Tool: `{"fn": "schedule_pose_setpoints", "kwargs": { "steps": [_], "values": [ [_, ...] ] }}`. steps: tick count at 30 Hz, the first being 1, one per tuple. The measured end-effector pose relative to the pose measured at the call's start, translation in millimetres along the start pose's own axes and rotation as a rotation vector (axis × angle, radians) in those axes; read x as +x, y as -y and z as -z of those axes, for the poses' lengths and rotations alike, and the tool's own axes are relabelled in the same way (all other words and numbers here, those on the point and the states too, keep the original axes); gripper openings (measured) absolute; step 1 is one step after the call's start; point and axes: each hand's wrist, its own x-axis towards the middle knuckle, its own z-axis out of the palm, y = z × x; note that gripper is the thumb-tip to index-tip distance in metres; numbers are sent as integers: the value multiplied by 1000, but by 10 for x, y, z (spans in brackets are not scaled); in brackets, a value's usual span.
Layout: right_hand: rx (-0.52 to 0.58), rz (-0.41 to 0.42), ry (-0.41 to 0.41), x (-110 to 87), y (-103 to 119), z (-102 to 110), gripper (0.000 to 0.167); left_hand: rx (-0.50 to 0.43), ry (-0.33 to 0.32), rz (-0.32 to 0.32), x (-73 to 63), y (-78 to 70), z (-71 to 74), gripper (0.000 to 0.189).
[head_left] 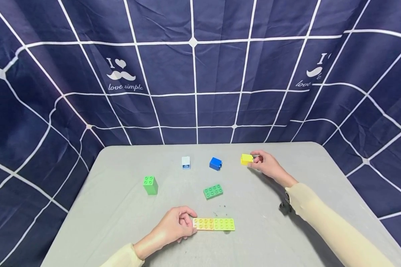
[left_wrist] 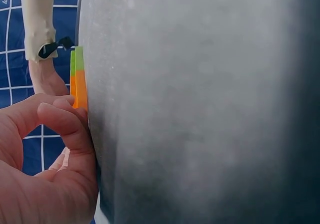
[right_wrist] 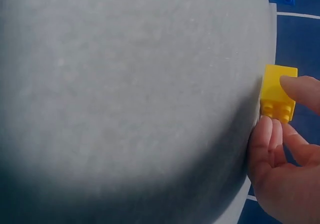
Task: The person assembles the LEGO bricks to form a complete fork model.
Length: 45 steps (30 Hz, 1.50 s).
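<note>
Yellow brick (head_left: 246, 159) is getting pinched by the right hand (head_left: 269, 165), while the left hand (head_left: 172, 226) is gripping the orange brick (head_left: 204, 224), lime brick (head_left: 224, 224) butting up against it.

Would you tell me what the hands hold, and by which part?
Right hand: yellow block, by side and studded end. Left hand: orange block, by left end.

Long cream sleeves (head_left: 324, 219), plain cuffs (head_left: 131, 255), black wrist device (head_left: 285, 207) on the right
</note>
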Motion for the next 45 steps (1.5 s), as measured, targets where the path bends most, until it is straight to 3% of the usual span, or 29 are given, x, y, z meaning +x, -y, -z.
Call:
{"fn": "schedule_pose_setpoints", "kwargs": {
  "steps": [15,23,29,45],
  "values": [
    [-44,7,-23,10,-62,-35,47,58,21,-26,-1,-47,-18,33],
    [-30,45,-56,-19,-86,-32,42,113,2,-36,11,-68,-6,31],
    [-15,22,-46,-96,-55,-55,45,148,-14,-44,-21,-50,-2,29],
    [86,62,-112,-244,-57,-57,43,121,-23,-49,-43,-63,-42,30]
  ]
}}
